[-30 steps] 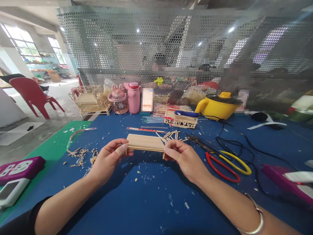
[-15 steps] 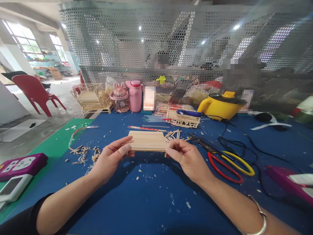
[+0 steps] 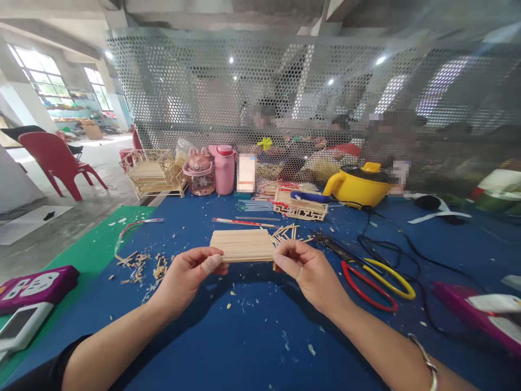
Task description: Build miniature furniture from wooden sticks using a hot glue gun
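Note:
A flat panel of wooden sticks (image 3: pixel 243 244), laid side by side, is held above the blue table mat (image 3: pixel 240 347). My left hand (image 3: pixel 191 277) pinches its left end between thumb and fingers. At the opposite end my right hand (image 3: pixel 303 269) grips the near right corner, its fingertips partly hidden behind the thumb. Loose short sticks (image 3: pixel 287 232) lie just beyond my right hand. Left of my left hand is a scatter of cut stick pieces (image 3: pixel 132 263).
Pliers with red and yellow handles (image 3: pixel 368 277) lie right, near black cables (image 3: pixel 391 247). Behind stand a yellow electric pot (image 3: pixel 358 187), a stick frame (image 3: pixel 301 206), a phone (image 3: pixel 246 172), a pink bottle (image 3: pixel 223 168) and a stick-built model (image 3: pixel 152 174). Purple power strips (image 3: pixel 40 288) sit at both sides.
The camera view has tilted up slightly, so the scene sits lower. The panel's near edge is tipped a little differently, and both hands keep their grip on it.

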The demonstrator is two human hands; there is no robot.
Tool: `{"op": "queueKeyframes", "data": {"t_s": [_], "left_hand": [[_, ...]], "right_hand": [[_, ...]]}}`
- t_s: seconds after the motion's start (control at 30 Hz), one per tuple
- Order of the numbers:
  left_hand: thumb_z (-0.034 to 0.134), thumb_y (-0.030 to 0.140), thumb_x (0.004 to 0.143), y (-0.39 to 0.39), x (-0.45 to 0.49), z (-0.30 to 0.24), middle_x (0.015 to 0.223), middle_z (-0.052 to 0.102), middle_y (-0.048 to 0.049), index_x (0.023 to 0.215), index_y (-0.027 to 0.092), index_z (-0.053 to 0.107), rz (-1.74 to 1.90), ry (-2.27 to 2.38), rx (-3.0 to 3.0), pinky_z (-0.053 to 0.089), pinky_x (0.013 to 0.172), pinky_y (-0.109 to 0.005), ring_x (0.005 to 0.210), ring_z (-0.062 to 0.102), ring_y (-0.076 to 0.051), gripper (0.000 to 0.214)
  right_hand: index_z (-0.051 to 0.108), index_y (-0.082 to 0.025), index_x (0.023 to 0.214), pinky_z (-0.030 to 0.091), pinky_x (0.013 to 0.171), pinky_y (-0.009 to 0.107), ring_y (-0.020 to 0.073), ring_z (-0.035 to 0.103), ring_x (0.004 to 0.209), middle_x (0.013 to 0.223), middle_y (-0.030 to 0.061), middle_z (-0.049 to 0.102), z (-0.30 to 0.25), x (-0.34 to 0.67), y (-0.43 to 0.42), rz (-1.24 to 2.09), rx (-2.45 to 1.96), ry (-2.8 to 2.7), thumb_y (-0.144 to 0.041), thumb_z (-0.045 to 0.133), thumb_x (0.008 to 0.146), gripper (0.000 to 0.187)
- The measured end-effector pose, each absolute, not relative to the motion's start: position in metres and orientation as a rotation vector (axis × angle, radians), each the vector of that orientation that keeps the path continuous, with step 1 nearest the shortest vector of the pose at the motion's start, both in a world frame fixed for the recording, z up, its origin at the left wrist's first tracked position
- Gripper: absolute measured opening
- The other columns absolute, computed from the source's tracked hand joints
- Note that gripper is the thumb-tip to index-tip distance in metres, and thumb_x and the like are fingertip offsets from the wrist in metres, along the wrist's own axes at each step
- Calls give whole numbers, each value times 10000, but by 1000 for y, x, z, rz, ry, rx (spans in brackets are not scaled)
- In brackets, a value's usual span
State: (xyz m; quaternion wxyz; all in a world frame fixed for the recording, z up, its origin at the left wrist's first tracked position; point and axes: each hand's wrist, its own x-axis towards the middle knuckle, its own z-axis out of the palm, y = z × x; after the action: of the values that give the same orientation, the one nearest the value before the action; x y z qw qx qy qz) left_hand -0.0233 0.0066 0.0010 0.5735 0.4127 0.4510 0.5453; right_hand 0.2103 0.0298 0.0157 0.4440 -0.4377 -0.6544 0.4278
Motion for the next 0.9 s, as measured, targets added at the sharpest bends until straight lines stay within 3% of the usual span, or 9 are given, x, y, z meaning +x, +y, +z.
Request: {"op": "queueKeyframes", "data": {"t_s": [0.13,0.2,0.3,0.4,0.5,0.57,0.67,0.8,0.9], "left_hand": [[823,380,598,11,-32,10,669,719,-23,788,151,690,1384,995,803,534,640,-209,624,684,-135,326],[839,357,578,15,-39,17,654,714,-19,786,151,685,1479,943,744,537,621,-191,606,679,-125,330],[859,323,548,23,-52,26,644,712,-21,764,157,674,1641,874,685,560,658,-210,614,684,-133,329],[857,307,551,29,-61,31,632,708,-23,755,161,665,1752,836,655,576,676,-238,597,678,-131,316],[830,285,598,30,-65,32,617,696,-18,756,160,654,1756,828,634,577,655,-225,577,667,-118,268],[811,277,628,29,-64,32,609,686,-13,759,160,647,1722,824,618,577,646,-219,575,666,-117,240],[806,266,640,25,-60,32,585,671,-6,778,160,649,1670,821,603,582,644,-229,571,668,-126,234],[816,236,628,20,-54,31,570,669,-5,784,160,654,1608,832,581,581,643,-230,572,677,-135,238],[814,222,630,19,-52,29,592,682,-11,780,157,652,1585,833,567,581,644,-230,579,682,-139,230]], "right_hand": [[593,-224,1020,510,749,354,182,640,805,899,48,679,17,220,38,978,-1069,-1573,-429,521,858,271],[590,-234,1102,475,882,435,225,620,995,1083,91,665,13,223,44,749,-1137,-1745,-426,466,886,314],[592,-275,1201,215,1077,574,307,372,1319,1403,95,481,2,215,51,399,-1112,-2378,-418,521,855,381],[502,-306,1318,39,1065,659,354,192,1396,1508,91,319,-7,200,58,333,-1012,-2754,-484,526,841,510],[626,-264,1128,69,1062,647,344,305,1348,1411,104,467,-6,190,70,303,-1067,-2566,-434,559,822,356],[635,-233,963,200,1058,580,291,445,1239,1246,97,590,-2,185,78,288,-1099,-2388,-330,570,804,197],[522,-207,1086,419,903,449,226,553,993,1115,112,591,6,173,83,304,-1178,-2179,-303,580,774,332],[380,-235,1255,476,666,329,119,530,654,1165,101,554,16,146,82,822,-1178,-1877,-414,735,625,745],[539,-204,936,355,440,241,71,393,439,699,-22,585,22,139,89,1332,-1081,-1668,-509,694,638,454]]}}
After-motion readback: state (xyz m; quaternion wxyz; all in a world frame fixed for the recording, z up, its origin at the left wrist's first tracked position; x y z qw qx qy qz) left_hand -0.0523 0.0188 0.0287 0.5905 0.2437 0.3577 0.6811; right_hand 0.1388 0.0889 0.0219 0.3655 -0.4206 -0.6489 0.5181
